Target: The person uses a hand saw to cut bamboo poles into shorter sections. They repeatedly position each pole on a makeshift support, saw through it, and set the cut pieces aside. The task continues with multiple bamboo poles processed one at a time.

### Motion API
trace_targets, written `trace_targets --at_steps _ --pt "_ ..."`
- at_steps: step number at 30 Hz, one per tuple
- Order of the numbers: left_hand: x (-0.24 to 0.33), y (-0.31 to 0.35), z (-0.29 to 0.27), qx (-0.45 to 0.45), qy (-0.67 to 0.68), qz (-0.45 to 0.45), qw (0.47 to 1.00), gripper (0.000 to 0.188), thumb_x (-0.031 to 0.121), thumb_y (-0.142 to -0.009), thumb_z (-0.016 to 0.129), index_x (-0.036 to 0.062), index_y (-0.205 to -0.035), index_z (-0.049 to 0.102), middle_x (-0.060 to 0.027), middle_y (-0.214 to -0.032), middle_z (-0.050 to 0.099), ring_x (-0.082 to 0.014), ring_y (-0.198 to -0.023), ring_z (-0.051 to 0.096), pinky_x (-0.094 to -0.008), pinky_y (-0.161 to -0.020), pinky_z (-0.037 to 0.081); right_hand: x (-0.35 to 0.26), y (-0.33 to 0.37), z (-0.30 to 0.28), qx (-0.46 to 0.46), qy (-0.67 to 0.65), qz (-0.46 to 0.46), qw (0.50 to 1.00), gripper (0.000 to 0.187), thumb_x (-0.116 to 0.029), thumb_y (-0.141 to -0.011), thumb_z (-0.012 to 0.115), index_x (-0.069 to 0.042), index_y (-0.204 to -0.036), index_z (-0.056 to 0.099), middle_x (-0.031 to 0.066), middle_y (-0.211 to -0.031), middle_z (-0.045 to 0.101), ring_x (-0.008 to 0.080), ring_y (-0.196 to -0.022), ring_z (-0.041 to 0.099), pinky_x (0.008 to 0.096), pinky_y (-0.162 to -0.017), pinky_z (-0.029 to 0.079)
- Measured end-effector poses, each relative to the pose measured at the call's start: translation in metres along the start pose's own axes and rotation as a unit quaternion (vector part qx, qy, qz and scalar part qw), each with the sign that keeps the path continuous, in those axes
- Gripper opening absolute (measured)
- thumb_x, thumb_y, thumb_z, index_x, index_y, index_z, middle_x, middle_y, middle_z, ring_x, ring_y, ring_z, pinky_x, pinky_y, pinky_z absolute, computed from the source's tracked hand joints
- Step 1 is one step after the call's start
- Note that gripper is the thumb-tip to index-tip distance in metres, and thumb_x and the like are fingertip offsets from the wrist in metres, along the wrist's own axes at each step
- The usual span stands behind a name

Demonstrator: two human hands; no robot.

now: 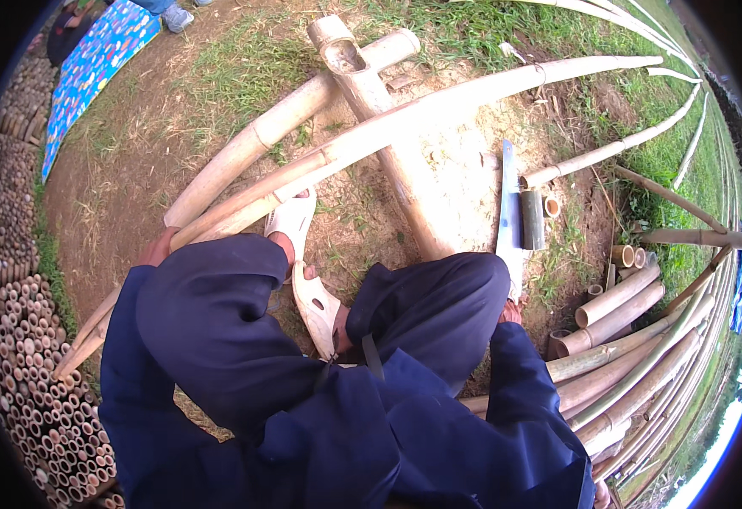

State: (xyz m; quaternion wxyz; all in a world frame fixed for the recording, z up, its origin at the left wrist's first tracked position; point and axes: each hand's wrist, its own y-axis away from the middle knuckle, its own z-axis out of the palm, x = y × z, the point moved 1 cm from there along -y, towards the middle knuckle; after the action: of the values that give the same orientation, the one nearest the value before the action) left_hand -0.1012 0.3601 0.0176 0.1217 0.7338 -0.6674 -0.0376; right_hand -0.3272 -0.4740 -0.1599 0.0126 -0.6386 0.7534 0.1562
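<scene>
A long pale bamboo pole slants across the ground in front of me, its far end up at the right. My left hand is closed around it beside my left knee. Beyond my right knee, my right hand is closed on a handsaw, whose blade points away from me; the knee hides part of the hand and handle. Beneath the long pole lie a thick bamboo pole and a notched bamboo post, which cross near the top. A short dark bamboo piece rests right of the blade.
A stack of cut bamboo tubes lines the left side. Short bamboo sections and several long poles lie at the right. A small cut ring is near the saw. A patterned blue sheet and another person's shoe show at upper left.
</scene>
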Motion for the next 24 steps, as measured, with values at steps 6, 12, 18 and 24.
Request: trace_targets --at_steps 6,12,18,24 --pt "0.003 -0.003 0.006 0.007 -0.001 -0.021 1.0 0.053 0.047 -0.095 0.069 0.0092 -0.132 0.065 -0.0245 -0.111 0.072 -0.0399 -0.107 0.069 -0.0487 -0.092 0.05 -0.014 0.001 -0.1 0.128 -0.108 0.023 0.986 0.027 -0.019 -0.091 0.072 -0.005 -0.111 0.063 0.0206 -0.099 0.066 0.0443 -0.093 0.066 0.0509 -0.081 0.053" --pt "0.005 -0.011 0.005 0.01 -0.002 -0.027 1.0 0.054 0.048 -0.095 0.068 0.0097 -0.132 0.066 -0.0244 -0.111 0.072 -0.039 -0.107 0.069 -0.0487 -0.093 0.05 -0.105 0.036 -0.228 0.283 -0.389 0.087 0.872 0.025 -0.024 -0.097 0.073 0.0 -0.102 0.065 0.0094 -0.074 0.068 0.0206 -0.065 0.064 0.0379 -0.068 0.056" --pt "0.01 -0.011 0.007 0.014 -0.002 -0.041 0.999 0.054 0.05 -0.095 0.068 0.0101 -0.132 0.066 -0.0242 -0.111 0.073 -0.038 -0.107 0.069 -0.0488 -0.093 0.05 -0.22 0.044 -0.275 0.108 -0.555 -0.002 0.825 0.044 -0.035 -0.091 0.083 0.003 -0.105 0.067 0.0037 -0.074 0.065 0.0121 -0.067 0.062 0.029 -0.067 0.054" --pt "0.01 -0.014 0.004 0.018 0.0 -0.039 0.999 0.055 0.051 -0.095 0.067 0.0106 -0.131 0.067 -0.024 -0.111 0.073 -0.037 -0.107 0.069 -0.0488 -0.094 0.049 -0.294 -0.002 -0.228 0.027 -0.561 -0.055 0.826 0.04 -0.019 -0.089 0.086 0.004 -0.117 0.07 0.0058 -0.096 0.075 0.0121 -0.085 0.068 0.0284 -0.081 0.054"
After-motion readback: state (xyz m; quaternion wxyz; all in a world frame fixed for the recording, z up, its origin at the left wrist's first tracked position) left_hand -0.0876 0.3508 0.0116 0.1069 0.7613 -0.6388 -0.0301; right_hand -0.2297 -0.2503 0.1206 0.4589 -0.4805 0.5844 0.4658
